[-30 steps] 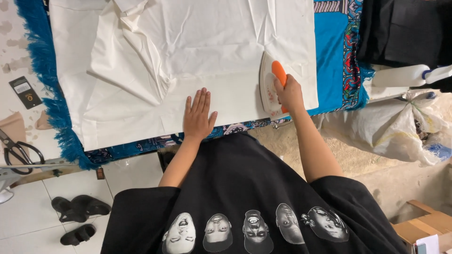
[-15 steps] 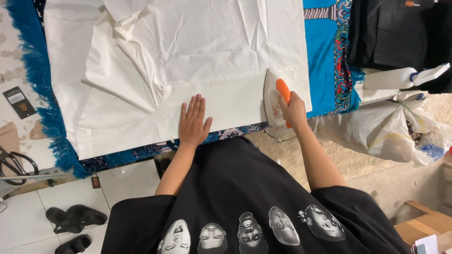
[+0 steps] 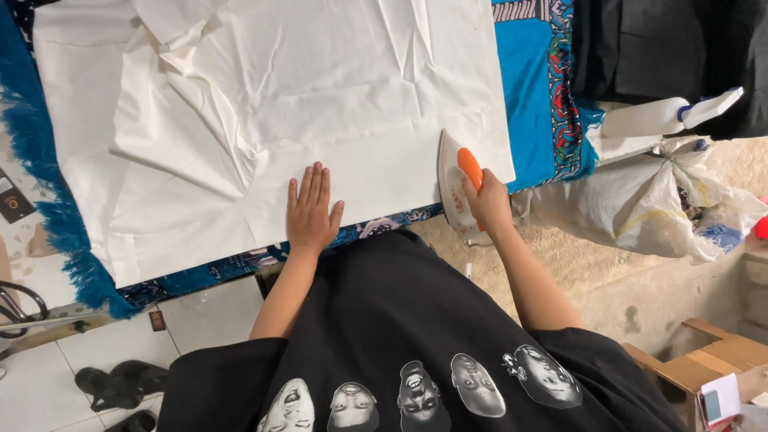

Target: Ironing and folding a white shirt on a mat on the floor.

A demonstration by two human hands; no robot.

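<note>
A: Right hand (image 3: 486, 204)?
B: Grip clamped on the orange handle of a white clothes iron (image 3: 453, 186), which sits at the near right edge of the creased white cotton cloth (image 3: 272, 112).
A: Left hand (image 3: 310, 210)?
B: Flat on the cloth, fingers apart and stretched out, holding nothing, near the front edge.
A: Under the cloth?
B: Desk covered by a blue patterned fringed blanket (image 3: 532, 88).
A: Other stuff?
B: White spray bottle (image 3: 664, 116) to the right, above a bulging white plastic bag (image 3: 640, 208). Black sandals (image 3: 116, 384) on the tiled floor, lower left.
</note>
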